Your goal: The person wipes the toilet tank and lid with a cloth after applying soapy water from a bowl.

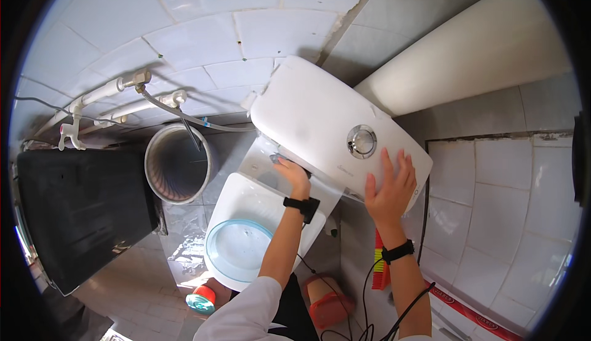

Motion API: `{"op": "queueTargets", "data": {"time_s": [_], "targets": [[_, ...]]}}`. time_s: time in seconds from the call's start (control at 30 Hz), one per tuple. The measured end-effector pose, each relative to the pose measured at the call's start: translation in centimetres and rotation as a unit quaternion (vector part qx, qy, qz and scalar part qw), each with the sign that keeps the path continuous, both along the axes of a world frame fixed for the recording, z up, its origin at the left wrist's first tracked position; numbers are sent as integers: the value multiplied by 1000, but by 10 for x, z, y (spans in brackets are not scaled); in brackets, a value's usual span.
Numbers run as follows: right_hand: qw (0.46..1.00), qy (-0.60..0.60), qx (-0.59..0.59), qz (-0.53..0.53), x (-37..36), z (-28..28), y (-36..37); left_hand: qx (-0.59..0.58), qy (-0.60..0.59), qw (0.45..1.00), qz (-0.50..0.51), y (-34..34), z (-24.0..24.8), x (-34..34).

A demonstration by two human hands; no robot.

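Observation:
The white toilet tank [320,107] with its round chrome flush button [361,141] fills the middle of the view. My right hand [392,187] lies on the tank's top near its right end, fingers spread, to the right of the button. Below the tank's front edge, my left hand [294,180] reaches over the back of the toilet, its fingers bent around a small grey thing that I cannot make out. On the white toilet lid [283,202] stands a round basin [239,252] with a pale blue rim. Each of my wrists wears a black band.
A woven grey bin [178,164] stands left of the toilet, beside a large black panel [86,208]. White pipes, a tap [71,133] and a hose [184,116] run along the tiled wall. A thick white pipe [462,52] slants behind the tank. Dark cables [366,279] hang by my right arm.

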State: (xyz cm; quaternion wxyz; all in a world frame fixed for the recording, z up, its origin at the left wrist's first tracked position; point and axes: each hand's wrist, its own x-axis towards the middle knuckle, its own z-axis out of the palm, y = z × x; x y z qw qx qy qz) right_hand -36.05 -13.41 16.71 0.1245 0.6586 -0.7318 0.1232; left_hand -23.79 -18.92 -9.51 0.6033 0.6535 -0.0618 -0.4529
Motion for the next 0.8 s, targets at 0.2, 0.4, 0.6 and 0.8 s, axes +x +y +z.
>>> {"op": "queueTargets", "data": {"time_s": [0.2, 0.4, 0.6, 0.8], "targets": [[1000, 18, 5, -17, -16, 8, 6, -87, -62, 992, -60, 20, 172, -46], [999, 24, 13, -21, -18, 5, 8, -31, -173, 984, 28, -5, 102, -40], [1000, -8, 1, 3, 0, 3, 0, 38, 17, 997, 63, -19, -28, 14], [999, 32, 8, -16, -21, 3, 9, -48, -14, 999, 17, 25, 111, -64]]}}
